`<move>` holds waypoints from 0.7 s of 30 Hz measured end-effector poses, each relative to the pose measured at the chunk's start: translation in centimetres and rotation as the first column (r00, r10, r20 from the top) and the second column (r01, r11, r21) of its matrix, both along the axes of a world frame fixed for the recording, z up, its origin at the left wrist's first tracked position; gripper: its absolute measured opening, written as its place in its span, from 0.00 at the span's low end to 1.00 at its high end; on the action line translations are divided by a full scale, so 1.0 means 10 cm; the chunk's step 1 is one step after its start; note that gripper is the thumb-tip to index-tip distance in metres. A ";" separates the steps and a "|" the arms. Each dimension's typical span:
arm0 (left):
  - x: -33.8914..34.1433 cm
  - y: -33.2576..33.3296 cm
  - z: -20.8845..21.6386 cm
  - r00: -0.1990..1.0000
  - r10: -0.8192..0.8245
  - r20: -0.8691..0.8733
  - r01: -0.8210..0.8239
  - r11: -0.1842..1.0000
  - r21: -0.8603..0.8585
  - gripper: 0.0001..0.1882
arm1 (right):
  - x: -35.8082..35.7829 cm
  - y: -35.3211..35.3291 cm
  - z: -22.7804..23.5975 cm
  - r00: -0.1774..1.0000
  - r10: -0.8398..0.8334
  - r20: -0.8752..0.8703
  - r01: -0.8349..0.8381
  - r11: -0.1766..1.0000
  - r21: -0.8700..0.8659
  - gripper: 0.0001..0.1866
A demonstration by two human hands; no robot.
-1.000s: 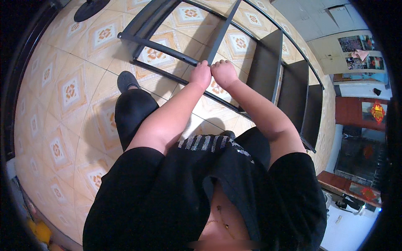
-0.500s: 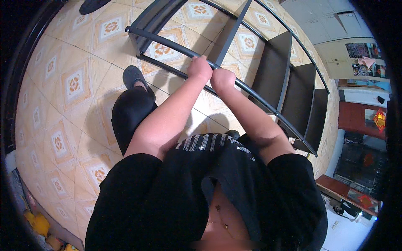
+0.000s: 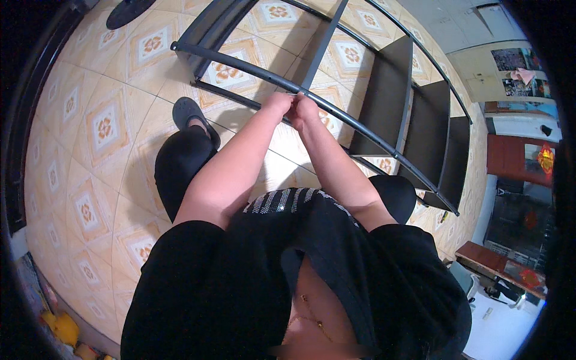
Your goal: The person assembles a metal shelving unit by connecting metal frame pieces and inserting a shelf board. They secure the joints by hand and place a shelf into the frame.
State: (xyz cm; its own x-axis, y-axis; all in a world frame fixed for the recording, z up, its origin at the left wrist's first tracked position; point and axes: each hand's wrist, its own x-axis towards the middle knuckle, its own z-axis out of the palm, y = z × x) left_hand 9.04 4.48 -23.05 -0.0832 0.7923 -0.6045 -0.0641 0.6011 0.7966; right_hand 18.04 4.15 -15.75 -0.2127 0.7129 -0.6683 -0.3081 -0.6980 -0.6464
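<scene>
A shelf rack with black metal tubes [image 3: 372,137] and dark boards lies on its side on the floor ahead of me. One narrow dark board [image 3: 324,48] meets the near tube right by my hands. My left hand [image 3: 278,104] and my right hand [image 3: 306,110] are close together at that joint, just on my side of the tube. Both have their fingers curled and pinched toward each other. Whatever sits between the fingertips is too small or hidden to name.
More dark boards [image 3: 384,99] span the rack to the right. My shoe [image 3: 188,113] stands on the patterned tile floor [image 3: 90,210] at left. A round dark object [image 3: 128,12] lies at the far left, yellow items [image 3: 63,327] at lower left, and cabinets [image 3: 519,157] line the right.
Both hands have come off their grip around the tube and drawn slightly toward me, fingertips now meeting beside it. My right knee has come into view. The rack looks unmoved.
</scene>
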 end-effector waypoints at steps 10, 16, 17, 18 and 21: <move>0.37 0.01 0.66 0.947 0.239 -0.214 -0.256 0.965 -0.052 0.22 | 0.12 -0.01 0.19 0.930 -0.115 0.348 0.082 0.991 0.108 0.12; 0.44 0.04 0.96 0.879 -0.108 -0.464 0.053 0.990 -0.130 0.21 | 0.54 0.00 0.14 0.891 -0.093 0.444 -0.025 0.967 0.252 0.19; 0.49 -0.02 1.20 0.814 -0.193 -0.548 0.120 0.979 -0.165 0.21 | 0.66 0.03 0.15 0.898 -0.048 0.438 -0.079 0.960 0.268 0.18; 0.52 -0.05 1.27 0.798 -0.168 -0.578 0.071 0.980 -0.186 0.22 | 0.71 0.05 0.18 0.890 -0.043 0.453 -0.130 0.930 0.345 0.18; 0.52 0.00 1.07 0.770 -0.171 -0.614 0.058 0.978 -0.200 0.25 | 0.75 0.21 0.26 0.711 -0.069 0.700 -0.427 0.749 0.507 0.16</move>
